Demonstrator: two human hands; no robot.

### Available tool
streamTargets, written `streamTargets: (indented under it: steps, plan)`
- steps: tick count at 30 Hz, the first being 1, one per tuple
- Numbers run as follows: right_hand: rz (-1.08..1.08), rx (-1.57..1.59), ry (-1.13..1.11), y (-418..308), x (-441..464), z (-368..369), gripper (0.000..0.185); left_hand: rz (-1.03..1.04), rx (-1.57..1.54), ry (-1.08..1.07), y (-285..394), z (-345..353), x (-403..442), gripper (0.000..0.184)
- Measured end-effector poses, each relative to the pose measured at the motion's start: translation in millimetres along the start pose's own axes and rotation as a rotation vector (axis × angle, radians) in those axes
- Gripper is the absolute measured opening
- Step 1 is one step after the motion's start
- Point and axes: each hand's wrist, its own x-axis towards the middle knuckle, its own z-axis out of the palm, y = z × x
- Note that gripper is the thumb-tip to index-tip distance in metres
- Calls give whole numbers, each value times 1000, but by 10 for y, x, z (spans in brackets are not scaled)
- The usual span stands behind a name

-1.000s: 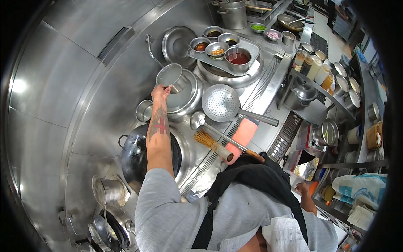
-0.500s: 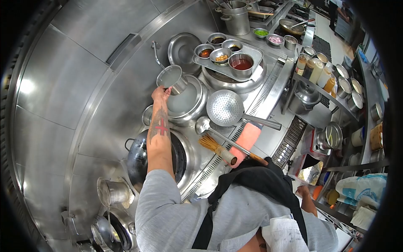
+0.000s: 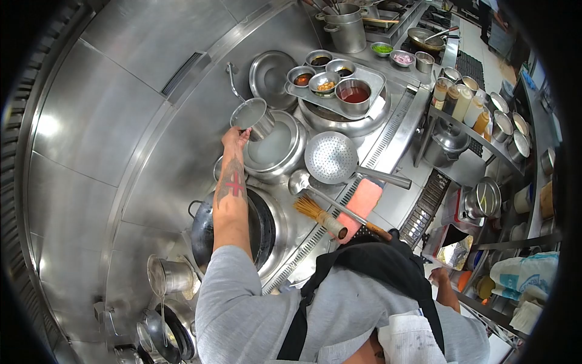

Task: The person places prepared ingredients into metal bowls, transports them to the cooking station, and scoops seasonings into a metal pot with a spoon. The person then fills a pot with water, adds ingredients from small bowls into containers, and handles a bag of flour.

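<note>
Large pot [image 3: 290, 167], left of centre. Small pot [image 3: 262, 127] at its left edge, mouth tipped up-left towards the tap [image 3: 232, 79]. My left hand [image 3: 234, 137], the nearer, pinches its near-left side. Right hand [image 3: 439, 276] well apart, right; I can't tell its grip.

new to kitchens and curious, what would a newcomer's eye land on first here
Probably the perforated strainer, shining mid-counter. Next, the pink cloth by the front edge, partly under a ladle. Then the left hand, holding a metal pot over the wide pot of cloudy liquid.
</note>
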Motion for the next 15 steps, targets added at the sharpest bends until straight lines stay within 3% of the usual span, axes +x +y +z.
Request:
streamTargets:
  steps: [6, 9, 15]
  plan:
    - [-88, -20, 27, 95, 126, 182, 22, -30, -26, -24, -38, -3, 43, 20]
    - [14, 39, 54, 143, 175, 246, 23, -47, -43, -28, -41, 20, 79, 20]
    - [-118, 2, 65, 286, 246, 358, 25, -40, 24, -69, -23, 3, 19, 19]
